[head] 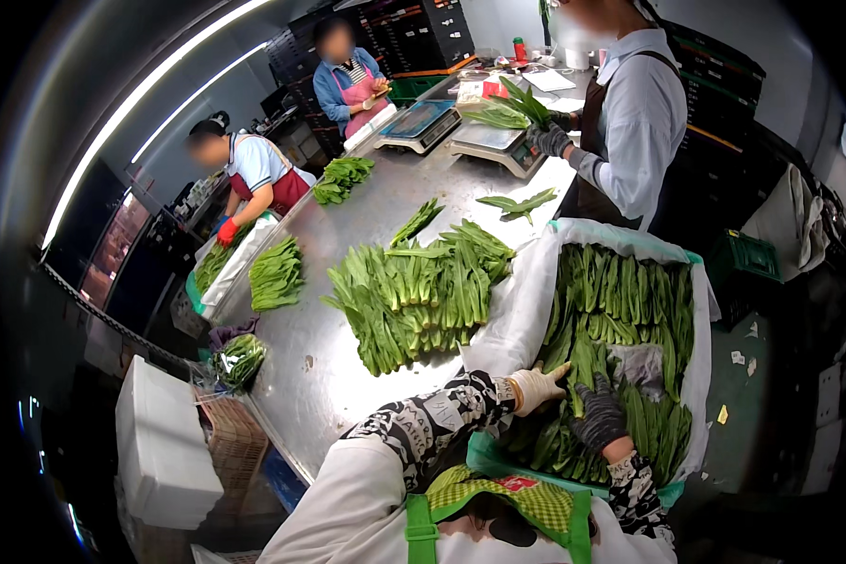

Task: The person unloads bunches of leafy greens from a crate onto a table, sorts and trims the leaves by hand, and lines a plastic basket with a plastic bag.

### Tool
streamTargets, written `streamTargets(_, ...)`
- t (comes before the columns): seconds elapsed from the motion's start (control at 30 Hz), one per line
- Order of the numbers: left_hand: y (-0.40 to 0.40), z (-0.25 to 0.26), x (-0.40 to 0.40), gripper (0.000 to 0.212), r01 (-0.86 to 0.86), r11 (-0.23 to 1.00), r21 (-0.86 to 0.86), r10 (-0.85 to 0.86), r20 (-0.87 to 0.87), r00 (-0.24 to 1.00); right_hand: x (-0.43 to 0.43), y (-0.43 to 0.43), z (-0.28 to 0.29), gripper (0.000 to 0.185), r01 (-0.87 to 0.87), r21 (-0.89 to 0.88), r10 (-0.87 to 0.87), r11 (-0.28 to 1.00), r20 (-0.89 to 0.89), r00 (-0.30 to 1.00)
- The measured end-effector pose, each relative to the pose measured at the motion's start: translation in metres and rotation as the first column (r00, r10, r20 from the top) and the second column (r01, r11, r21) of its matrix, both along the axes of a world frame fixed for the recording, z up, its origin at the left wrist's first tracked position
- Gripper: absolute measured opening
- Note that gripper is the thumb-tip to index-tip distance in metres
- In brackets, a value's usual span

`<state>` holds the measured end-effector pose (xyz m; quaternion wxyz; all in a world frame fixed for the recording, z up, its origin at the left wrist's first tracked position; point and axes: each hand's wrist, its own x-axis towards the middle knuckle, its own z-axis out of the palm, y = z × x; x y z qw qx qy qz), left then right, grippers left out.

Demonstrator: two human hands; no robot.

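A green crate (481, 451) with a white liner (698, 395) stands in front of me, packed with rows of long-leaved green vegetables (624, 282). My right hand (598, 417), in a dark grey knit glove, is closed over a bunch of leaves (587, 361) inside it. Beside that bunch, my left hand (537, 389) wears a pale glove and has its fingers spread, their tips touching the leaves. Clear plastic film (638, 366) shows between the rows. Left of the crate, a large pile of the same greens (416, 296) lies on the steel table (303, 366).
Across the table, a co-worker (627, 127) holds greens over a scale (497, 144); another scale (419, 125) stands beside it. Two more people (264, 166) (352, 84) work along the far side. A white foam box (162, 444) and a plastic basket (233, 437) stand at left.
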<state>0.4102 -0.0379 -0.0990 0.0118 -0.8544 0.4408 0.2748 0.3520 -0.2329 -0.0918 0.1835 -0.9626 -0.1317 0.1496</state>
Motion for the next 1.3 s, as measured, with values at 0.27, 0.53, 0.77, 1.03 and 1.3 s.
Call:
streamTargets(0.27,0.011,-0.025,0.021,0.052,-0.184,0.913,-0.364,0.125,-0.180,0.976,0.014,-0.044,-0.023,0.053,0.171,0.544,-0.224,0.822,0.033,0.974)
streamTargets(0.53,-0.010,-0.015,-0.001,0.061,-0.105,0.993,-0.053,0.104,-0.026,0.994,0.012,-0.061,0.028,0.045,0.368,0.557,-0.429,0.745,-0.022,0.903)
streamTargets(0.77,-0.014,-0.025,0.012,0.065,-0.032,0.999,0.037,0.036,-0.133,0.990,-0.018,-0.044,0.071,0.041,0.418,0.447,-0.538,0.791,0.182,0.823)
streamTargets(1.03,-0.014,-0.038,0.009,0.055,-0.112,0.993,-0.044,0.108,-0.082,0.991,-0.036,0.004,0.101,0.041,0.454,0.544,-0.589,0.706,0.095,0.802)
streamTargets(1.3,-0.019,-0.020,0.018,0.060,0.106,0.994,-0.007,-0.105,-0.131,0.986,-0.049,0.020,0.123,0.044,0.493,0.616,-0.659,0.614,0.057,0.750)
